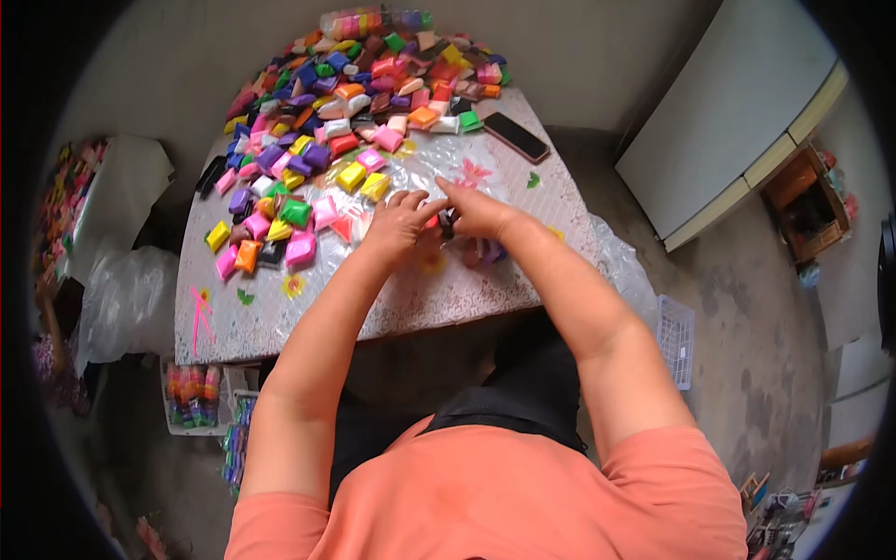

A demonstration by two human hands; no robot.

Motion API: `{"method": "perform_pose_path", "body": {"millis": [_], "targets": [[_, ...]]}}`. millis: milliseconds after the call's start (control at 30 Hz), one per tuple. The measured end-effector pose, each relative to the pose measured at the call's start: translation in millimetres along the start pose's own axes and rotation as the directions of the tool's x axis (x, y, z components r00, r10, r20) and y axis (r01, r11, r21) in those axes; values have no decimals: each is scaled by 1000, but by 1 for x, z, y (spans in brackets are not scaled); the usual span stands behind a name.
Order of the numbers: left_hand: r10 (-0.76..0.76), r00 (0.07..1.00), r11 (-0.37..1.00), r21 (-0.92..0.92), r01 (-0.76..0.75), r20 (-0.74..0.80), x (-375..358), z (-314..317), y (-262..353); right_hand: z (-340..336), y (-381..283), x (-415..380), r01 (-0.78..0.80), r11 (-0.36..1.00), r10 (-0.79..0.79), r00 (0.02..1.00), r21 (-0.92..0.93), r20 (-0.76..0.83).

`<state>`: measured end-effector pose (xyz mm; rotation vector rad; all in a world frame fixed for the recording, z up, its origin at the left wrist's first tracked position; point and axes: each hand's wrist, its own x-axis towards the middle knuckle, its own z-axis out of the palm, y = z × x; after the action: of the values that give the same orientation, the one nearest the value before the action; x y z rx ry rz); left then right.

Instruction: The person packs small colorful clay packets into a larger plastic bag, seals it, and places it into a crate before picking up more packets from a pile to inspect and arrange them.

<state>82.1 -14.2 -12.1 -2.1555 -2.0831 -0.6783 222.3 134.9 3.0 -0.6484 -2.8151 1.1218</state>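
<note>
My left hand (399,227) and my right hand (478,215) meet near the front middle of the table, over clear plastic film. The left fingers bend down around a small red packet (431,222). On the right hand the index finger stretches toward the left hand, while the other fingers curl in beside a dark packet (447,224); what they grip is hidden. Just below the right hand a purple packet (491,250) shows in part. Left of my hands lie loose, wrapped, pillow-shaped packets, among them a pink packet (325,213) and a yellow packet (375,187).
A large heap of coloured packets (345,93) covers the table's far end. A phone (516,137) lies at the right edge and pink strips (198,317) at the left front. Beside the table stand a white crate (198,431) and a plastic basket (675,341). Another person's arm (51,317) shows far left.
</note>
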Motion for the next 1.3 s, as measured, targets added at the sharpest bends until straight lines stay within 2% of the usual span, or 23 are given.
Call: {"method": "perform_pose_path", "body": {"millis": [100,167,300,333,433,467,567,600,700,833,967,1100,1167,1300], "targets": [[-5,999,1000,-9,6,53,2,0,-3,-12,-17,-13,-45,993,35,995,106,97],[1,998,1000,-12,-1,69,4,3,-5,-11,-6,-10,54,998,-55,998,44,36],[14,997,1000,-14,-13,76,3,11,-12,-24,1,-32,260,965,-252,955,30,-155],[-5,996,1000,-20,7,93,4,6,-7,-30,-6,-51,289,952,-253,928,98,-275],[1,998,1000,-4,-1,60,3,7,-7,-29,3,-93,239,965,-136,809,108,-572],[10,998,1000,-3,-10,55,2,6,-7,-25,21,-100,149,975,-27,813,163,-582],[-3,997,1000,-15,4,76,3,2,-3,-1,33,-114,85,996,-81,785,-23,-614],[-17,996,1000,-20,19,91,3,2,-3,4,24,-116,25,995,32,828,93,-560],[-1,998,1000,0,1,70,3,3,-4,22,12,-109,-58,995,4,835,-81,-551],[-21,995,999,-23,23,94,4,3,-5,38,-7,-95,-249,959,126,807,-138,-577],[-5,997,1000,-26,7,71,3,11,-10,51,-12,-88,-321,924,133,777,-206,-615],[6,997,999,-51,-2,75,4,10,-12,47,-14,-94,-277,940,118,810,-199,-574],[13,1000,1000,-10,-13,25,2,6,-8,44,-15,-99,-255,950,113,821,-183,-560],[-4,998,1000,-6,5,59,2,4,-2,43,-26,-97,-305,920,146,850,-247,-507]]}}
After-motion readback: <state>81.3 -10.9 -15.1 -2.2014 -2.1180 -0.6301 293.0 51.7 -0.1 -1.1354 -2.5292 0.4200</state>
